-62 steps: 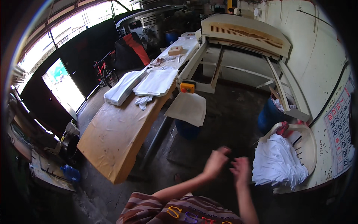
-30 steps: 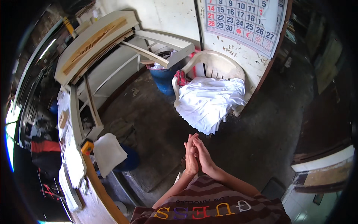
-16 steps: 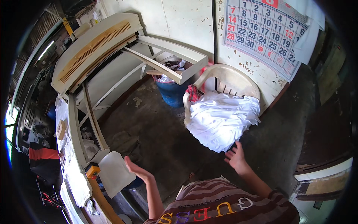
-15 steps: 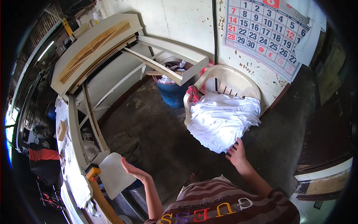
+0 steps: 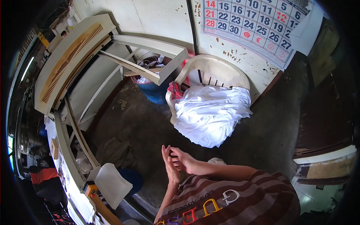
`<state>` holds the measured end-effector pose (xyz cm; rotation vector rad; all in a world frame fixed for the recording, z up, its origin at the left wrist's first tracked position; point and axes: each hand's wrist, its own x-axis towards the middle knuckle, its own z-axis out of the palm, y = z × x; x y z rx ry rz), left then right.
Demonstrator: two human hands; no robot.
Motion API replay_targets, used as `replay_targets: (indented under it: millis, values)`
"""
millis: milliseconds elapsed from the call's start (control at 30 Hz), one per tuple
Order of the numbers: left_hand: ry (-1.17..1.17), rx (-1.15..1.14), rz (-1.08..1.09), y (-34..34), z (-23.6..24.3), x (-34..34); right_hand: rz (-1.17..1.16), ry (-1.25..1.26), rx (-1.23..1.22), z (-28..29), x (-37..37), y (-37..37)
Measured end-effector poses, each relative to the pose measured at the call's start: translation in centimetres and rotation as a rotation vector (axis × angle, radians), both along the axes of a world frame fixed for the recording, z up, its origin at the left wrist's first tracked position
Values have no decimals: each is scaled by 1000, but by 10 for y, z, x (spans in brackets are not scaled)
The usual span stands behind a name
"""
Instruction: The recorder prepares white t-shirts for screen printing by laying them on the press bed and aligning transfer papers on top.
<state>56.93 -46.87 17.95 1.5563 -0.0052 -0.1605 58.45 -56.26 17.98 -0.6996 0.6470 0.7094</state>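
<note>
In front of my body, my left hand [image 5: 171,169] and my right hand [image 5: 185,160] meet, the right fingers lying across the left palm. Both have outstretched fingers, and I see no object in either. Beyond them a pile of white cloth [image 5: 213,117] covers the seat of a cream plastic armchair [image 5: 221,70] and drapes over its front edge. A red plaid cloth [image 5: 175,90] hangs on the chair's left armrest. Neither hand touches the white cloth.
To the left stands a machine with an open cream metal frame [image 5: 129,64] and a vented cover [image 5: 73,62]. Behind the frame's end sits a blue tub [image 5: 153,92] with cloth in it. A pale sheet [image 5: 111,184] hangs near the frame's lower end. A calendar [image 5: 249,32] covers part of the wall.
My right hand has left the edge of the white cloth and come left to my left hand. My left hand has moved right. The view has shifted, so the surroundings sit further left.
</note>
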Motion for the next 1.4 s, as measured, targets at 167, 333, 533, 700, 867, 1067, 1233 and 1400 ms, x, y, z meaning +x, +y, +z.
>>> replay_targets:
  millis: [167, 333, 533, 700, 867, 1067, 1233, 1400]
  values:
    - [5, 53, 196, 10, -27, 4, -484, 40, -232, -102, 27, -143]
    - [165, 30, 444, 1, 0, -1, -942, 269, -235, -174, 49, -314]
    - [-117, 388, 313, -73, -1, 21, -678, 132, -158, -252, 29, -411]
    - [-47, 19, 223, -143, 20, 36, -635, -37, -271, -350, 38, -497]
    - [33, 246, 546, -115, 15, -26, -430, -332, -815, -143, 58, -363]
    - [-130, 375, 307, -136, -15, 15, 229, -955, -375, 11, 55, -275]
    - [-125, -416, 187, -149, -35, 2, 959, -836, -18, 54, -8, -185]
    - [572, -1273, 5, -96, -48, -4, 1173, -535, 181, 63, -13, -168]
